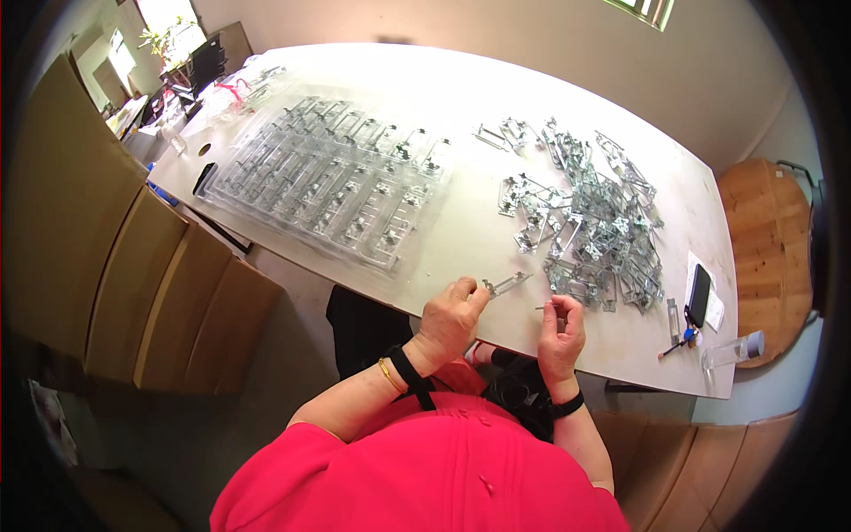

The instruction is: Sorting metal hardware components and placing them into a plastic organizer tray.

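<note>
At the table's near edge, my left hand (450,321) pinches one end of a slim metal bracket (509,284), which points away to the right. Beside it, my right hand (561,330) is closed in a pinch on a small thin metal piece (542,308); most of that piece is hidden by the fingers. Just beyond the right hand lies a heap of similar metal brackets (596,226), loosely tangled. Left of the heap, a clear plastic tray (383,261) holds rows of such brackets in its compartments.
A black phone (698,295), a small clear vial (674,319) and a lidded clear bottle (734,350) lie at the table's right end. A round wooden board (767,257) stands beyond it. Cardboard boxes (164,293) line the left side.
</note>
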Available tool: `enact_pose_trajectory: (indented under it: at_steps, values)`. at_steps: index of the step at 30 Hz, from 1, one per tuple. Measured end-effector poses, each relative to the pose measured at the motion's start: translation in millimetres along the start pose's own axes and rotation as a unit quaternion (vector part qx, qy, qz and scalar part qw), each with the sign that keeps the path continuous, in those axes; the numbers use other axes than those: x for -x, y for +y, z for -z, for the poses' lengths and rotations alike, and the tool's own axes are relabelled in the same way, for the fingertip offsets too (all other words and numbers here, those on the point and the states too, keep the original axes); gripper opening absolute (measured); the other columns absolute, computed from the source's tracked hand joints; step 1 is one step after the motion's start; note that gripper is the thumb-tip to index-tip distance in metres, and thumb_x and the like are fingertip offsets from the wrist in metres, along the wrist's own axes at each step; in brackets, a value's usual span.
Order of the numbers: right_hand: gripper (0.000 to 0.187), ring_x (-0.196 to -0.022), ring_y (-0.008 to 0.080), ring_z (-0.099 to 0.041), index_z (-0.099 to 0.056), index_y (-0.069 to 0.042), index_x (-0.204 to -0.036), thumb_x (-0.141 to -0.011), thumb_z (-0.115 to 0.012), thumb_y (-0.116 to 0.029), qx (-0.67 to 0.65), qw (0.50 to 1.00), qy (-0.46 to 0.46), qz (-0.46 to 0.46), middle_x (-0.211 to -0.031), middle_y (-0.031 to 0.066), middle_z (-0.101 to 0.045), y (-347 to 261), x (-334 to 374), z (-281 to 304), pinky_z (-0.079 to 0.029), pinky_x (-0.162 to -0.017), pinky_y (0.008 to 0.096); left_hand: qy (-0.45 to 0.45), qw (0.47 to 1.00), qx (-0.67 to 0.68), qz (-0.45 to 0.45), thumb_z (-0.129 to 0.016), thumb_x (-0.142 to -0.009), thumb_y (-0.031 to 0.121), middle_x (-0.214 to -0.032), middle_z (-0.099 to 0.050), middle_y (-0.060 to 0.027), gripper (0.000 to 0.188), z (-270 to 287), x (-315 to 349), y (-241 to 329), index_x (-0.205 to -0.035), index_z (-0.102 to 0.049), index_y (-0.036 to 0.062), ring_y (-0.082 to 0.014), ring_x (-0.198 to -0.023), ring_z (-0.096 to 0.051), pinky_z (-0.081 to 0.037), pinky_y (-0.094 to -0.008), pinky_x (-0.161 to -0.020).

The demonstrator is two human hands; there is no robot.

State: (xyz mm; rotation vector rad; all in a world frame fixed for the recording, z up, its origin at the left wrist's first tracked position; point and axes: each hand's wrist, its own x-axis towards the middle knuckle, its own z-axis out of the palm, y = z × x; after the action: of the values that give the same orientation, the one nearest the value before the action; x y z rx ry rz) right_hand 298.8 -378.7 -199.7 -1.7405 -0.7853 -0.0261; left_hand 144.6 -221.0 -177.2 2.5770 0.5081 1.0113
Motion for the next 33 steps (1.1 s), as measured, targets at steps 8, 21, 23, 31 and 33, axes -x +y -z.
enact_pose_trajectory:
  at_steps: [8,21,23,31,33]
  values:
    - [0.015,-0.088,0.0152,-0.066,-0.065,-0.003,-0.116,-0.102,-0.069,-0.002,-0.009,1.0,-0.006,0.018,-0.107,0.0079,-0.069,0,-2,0,-0.055,-0.079,0.0294,-0.037,0.998,0.004,0.041,-0.066,-0.08,-0.003,-0.104,-0.063,-0.0164,0.025,-4,4,4,-0.105,-0.064,0.0022,-0.0361,-0.095,-0.066,-0.057,-0.0437,-0.082]
    - [0.015,-0.091,0.0167,-0.067,-0.065,-0.003,-0.116,-0.102,-0.069,-0.002,-0.012,1.0,-0.019,0.014,-0.107,0.0085,-0.069,4,-2,1,-0.056,-0.083,0.0306,-0.089,0.995,0.018,0.045,-0.064,-0.086,-0.001,-0.116,-0.064,-0.0174,0.032,-12,-8,12,-0.118,-0.064,0.0018,-0.0371,-0.102,-0.065,-0.057,-0.0432,-0.087]
    - [0.015,-0.091,0.017,-0.068,-0.065,-0.003,-0.116,-0.102,-0.069,-0.002,-0.012,1.0,-0.018,0.017,-0.107,0.0089,-0.069,3,-3,1,-0.056,-0.083,0.0308,-0.07,0.997,0.011,0.029,-0.063,-0.086,-0.002,-0.115,-0.063,-0.0171,0.031,-13,-13,11,-0.117,-0.064,0.0019,-0.0373,-0.102,-0.064,-0.057,-0.0436,-0.087]
    - [0.015,-0.093,0.0181,-0.069,-0.065,-0.002,-0.116,-0.102,-0.069,-0.002,-0.024,0.999,-0.018,0.029,-0.106,0.0099,-0.07,6,-4,0,-0.056,-0.084,0.0316,-0.164,0.986,-0.016,0.009,-0.064,-0.083,-0.001,-0.102,-0.063,-0.0141,0.02,-9,-17,-2,-0.103,-0.063,0.005,-0.0376,-0.102,-0.064,-0.057,-0.046,-0.084]
    - [0.015,-0.093,0.0183,-0.069,-0.065,-0.002,-0.116,-0.101,-0.069,-0.002,-0.019,0.999,-0.025,0.018,-0.106,0.0102,-0.07,6,-4,0,-0.057,-0.085,0.032,-0.171,0.985,0.012,0.017,-0.063,-0.084,0.0,-0.098,-0.064,-0.0138,0.013,-5,-18,-1,-0.096,-0.063,0.0059,-0.0378,-0.099,-0.065,-0.056,-0.0464,-0.082]
